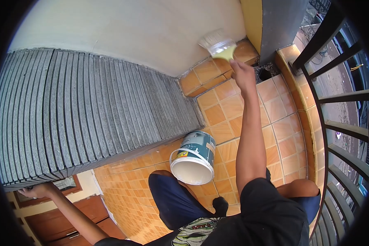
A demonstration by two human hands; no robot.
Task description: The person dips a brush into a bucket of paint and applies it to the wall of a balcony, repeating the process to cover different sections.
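My right hand [243,75] is closed around the handle of a wide paintbrush [224,52] with a yellow-green handle, a silvery band and pale bristles. The bristles are against the pale wall [131,30], low down near its tiled base. On the far left, my left hand [39,191] is at the lower edge of the grey ribbed stone wall [98,102], its fingers stretched out and partly hidden. Between my knees and the ribbed wall, a paint bucket [201,145] with a teal label stands tilted in view, its white opening facing me.
Orange square tiles [229,110] cover the floor, with a tiled step [207,78] along the wall. Beside a grey pillar [281,28] is a dark hole [265,74] in the floor. A dark metal railing [344,98] curves along the right. Brown wooden doors [69,217] appear lower left.
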